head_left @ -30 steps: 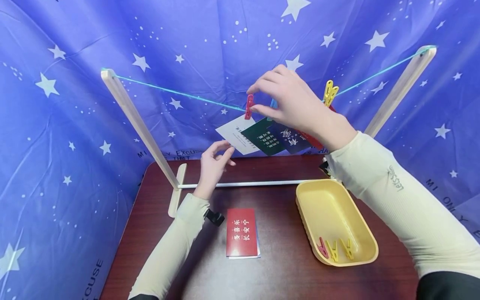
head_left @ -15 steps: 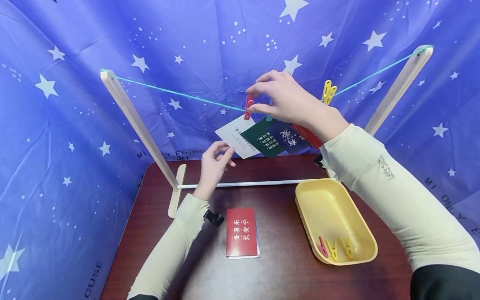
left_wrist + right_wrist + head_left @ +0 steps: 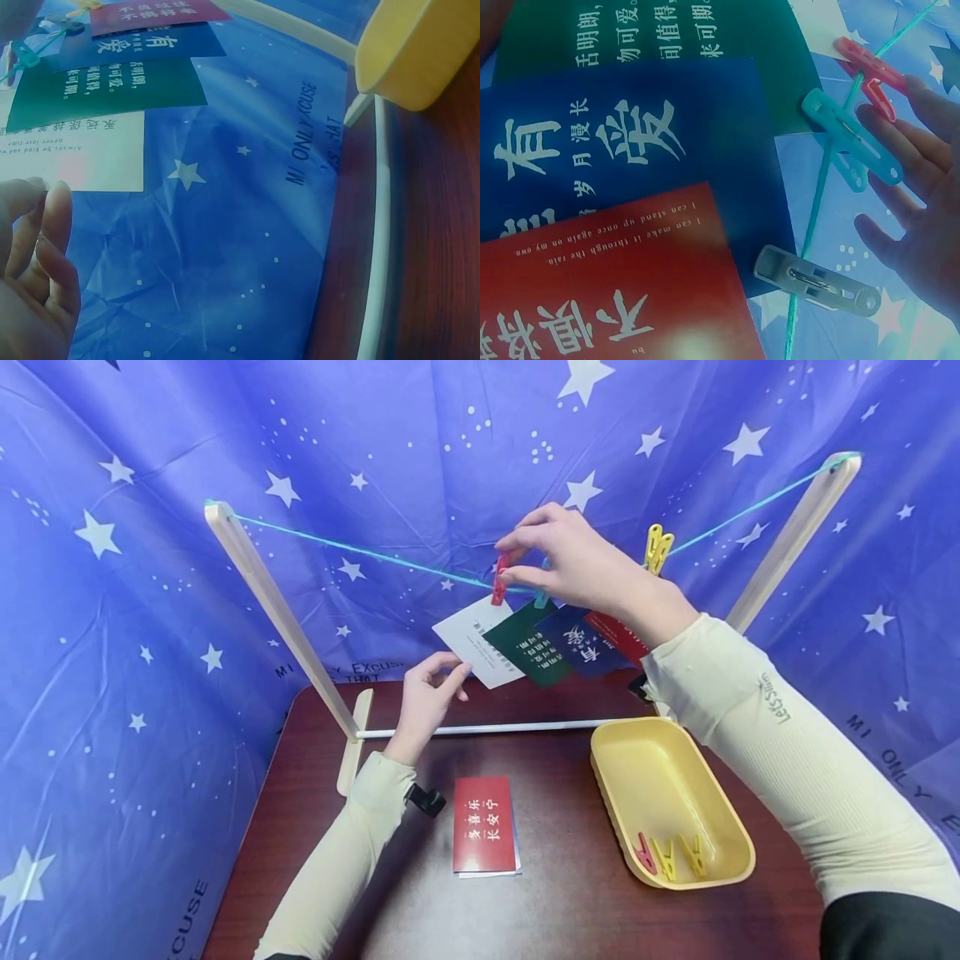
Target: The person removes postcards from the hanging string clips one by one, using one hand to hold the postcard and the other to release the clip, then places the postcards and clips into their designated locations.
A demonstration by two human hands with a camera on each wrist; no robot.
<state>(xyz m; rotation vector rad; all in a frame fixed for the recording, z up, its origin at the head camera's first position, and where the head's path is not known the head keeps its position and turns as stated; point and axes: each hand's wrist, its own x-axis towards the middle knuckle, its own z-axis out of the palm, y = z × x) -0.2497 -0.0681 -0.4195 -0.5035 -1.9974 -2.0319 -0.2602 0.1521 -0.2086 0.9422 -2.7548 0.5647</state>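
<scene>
In the head view my right hand [image 3: 577, 556] pinches a red clothespin [image 3: 498, 583] at its handle ends. That clothespin sits on the teal line [image 3: 360, 552] at the top corner of a white card [image 3: 480, 643]. My left hand [image 3: 427, 697] has thumb and fingertip at the white card's lower left edge, pinching it. To the right hang a green card [image 3: 525, 643], a dark blue card [image 3: 581, 652] and a red card [image 3: 621, 635], partly overlapping. A teal clothespin [image 3: 851, 135] and a grey clothespin [image 3: 817, 281] show in the right wrist view.
Wooden posts [image 3: 281, 618] carry the line, joined below by a white rod [image 3: 525, 727]. A yellow bin [image 3: 652, 760] with a red and two yellow clothespins stands at the right. A red-topped card stack [image 3: 483, 843] lies on the table. Yellow clothespins [image 3: 657, 547] sit farther right on the line.
The white, green and blue cards have sunk slightly with the line. My right forearm has shifted a little left and my left hand has dropped slightly. The red clothespin stays between my right fingers.
</scene>
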